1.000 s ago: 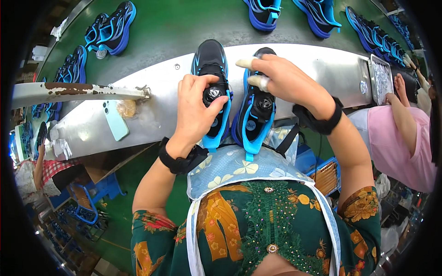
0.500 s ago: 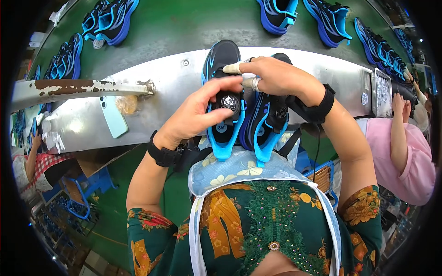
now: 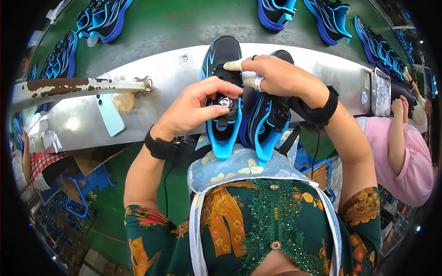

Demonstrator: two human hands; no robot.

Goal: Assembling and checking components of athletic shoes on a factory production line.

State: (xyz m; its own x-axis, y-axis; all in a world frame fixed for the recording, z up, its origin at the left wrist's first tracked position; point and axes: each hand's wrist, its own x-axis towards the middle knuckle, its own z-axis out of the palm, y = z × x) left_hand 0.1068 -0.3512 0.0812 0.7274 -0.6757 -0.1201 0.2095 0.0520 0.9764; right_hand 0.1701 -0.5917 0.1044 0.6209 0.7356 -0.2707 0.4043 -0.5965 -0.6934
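Note:
A black and blue sneaker lies toe away from me, its heel against my apron. My left hand has its thumb and curled fingers round the black lacing dial on that sneaker's tongue. From the right, my right hand reaches across with pale covers on two fingertips. One covered finger rests on the lacing just beyond the dial; the other bends by the sneaker's right side. Beneath the right hand stands the matching sneaker, partly hidden, its own dial near the opening.
The metal bench edge holds a light green phone and a clear bag. A chipped white bar crosses at left. More sneakers stand on the green surface beyond. A metal tray is at right, near a person in pink.
My left thumb and fingers have closed in round the dial, and the left wrist has shifted slightly left. The right hand stays nearly where it was, over the sneaker's lacing.

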